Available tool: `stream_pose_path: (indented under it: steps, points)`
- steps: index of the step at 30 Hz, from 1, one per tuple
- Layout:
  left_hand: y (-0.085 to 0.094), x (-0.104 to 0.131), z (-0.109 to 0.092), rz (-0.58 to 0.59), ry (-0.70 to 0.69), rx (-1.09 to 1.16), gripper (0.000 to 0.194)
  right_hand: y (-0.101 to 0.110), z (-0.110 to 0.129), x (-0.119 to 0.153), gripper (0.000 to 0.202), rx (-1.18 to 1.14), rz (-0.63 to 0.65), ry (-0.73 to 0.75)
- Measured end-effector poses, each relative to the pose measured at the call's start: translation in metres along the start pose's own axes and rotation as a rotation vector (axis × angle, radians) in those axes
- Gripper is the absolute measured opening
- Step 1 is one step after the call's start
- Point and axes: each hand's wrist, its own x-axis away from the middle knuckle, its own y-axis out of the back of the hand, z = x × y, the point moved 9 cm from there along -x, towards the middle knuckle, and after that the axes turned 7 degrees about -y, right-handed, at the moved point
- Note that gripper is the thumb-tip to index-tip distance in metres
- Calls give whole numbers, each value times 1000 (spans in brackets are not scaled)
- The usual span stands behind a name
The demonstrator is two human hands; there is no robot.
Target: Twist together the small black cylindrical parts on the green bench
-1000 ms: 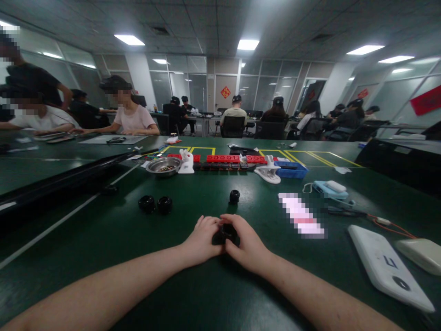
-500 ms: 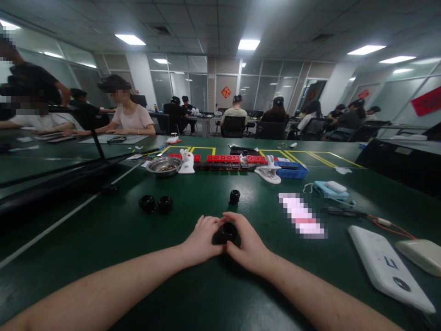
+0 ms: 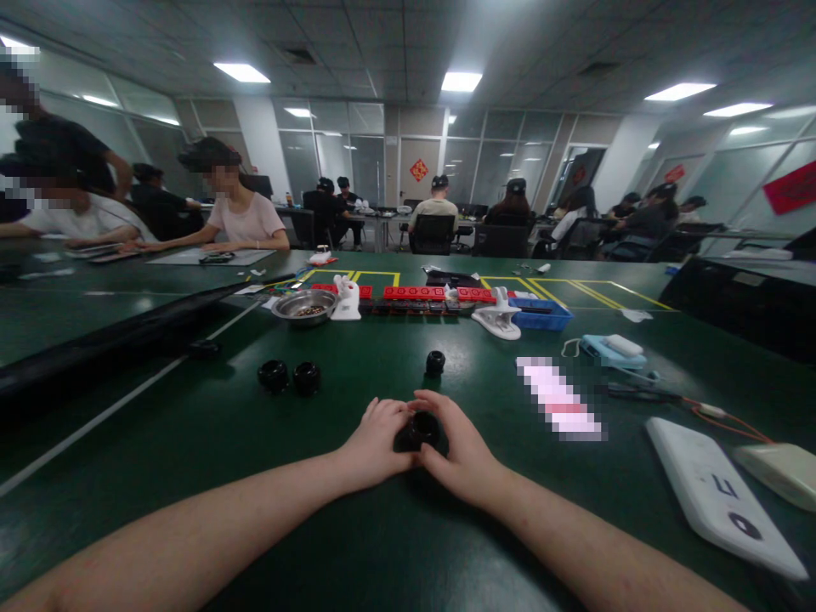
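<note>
Both my hands are wrapped round a squat, glossy black ring-shaped part [image 3: 423,430] with an opening in its top, low over the green table. My left hand [image 3: 381,438] curves round its left side, fingers bent. From the other side my right hand [image 3: 460,446] closes on it, thumb in front and fingers behind. The fingertips of both hands meet near its rear edge. Just beyond stands a smaller black part of similar look [image 3: 435,364]. Two more black ring-shaped parts sit side by side to the left, a left one [image 3: 273,376] and a right one [image 3: 307,378].
Farther back are a metal bowl [image 3: 304,308] of small pieces, two white clamps, a red strip [image 3: 414,293] and a blue tray [image 3: 541,315]. To the right lie a white power bank [image 3: 723,497], a light blue device [image 3: 612,350] and cables. People sit at the far left and beyond.
My hands and the black part stay almost still. At the left, the thin black upright pole is gone from view, and a person there has shifted slightly.
</note>
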Motion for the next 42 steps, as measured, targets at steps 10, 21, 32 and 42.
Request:
stream_pose_path:
  steps: [10, 21, 32, 42]
  points:
    - [1, 1, -3, -13, -22, -10, 33, 12, -14, -3, 45, 109, -145, -147]
    - [0, 1, -2, -1, -26, -5, 36, 7, -7, -1, 51, 66, -84, -61]
    - [0, 0, 0, -22, -3, 2, 48, -2, -1, 0, 57, 35, 29, -6]
    - [0, 1, -2, -10, -27, -7, 35, 7, -3, -4, 37, 138, -65, -72]
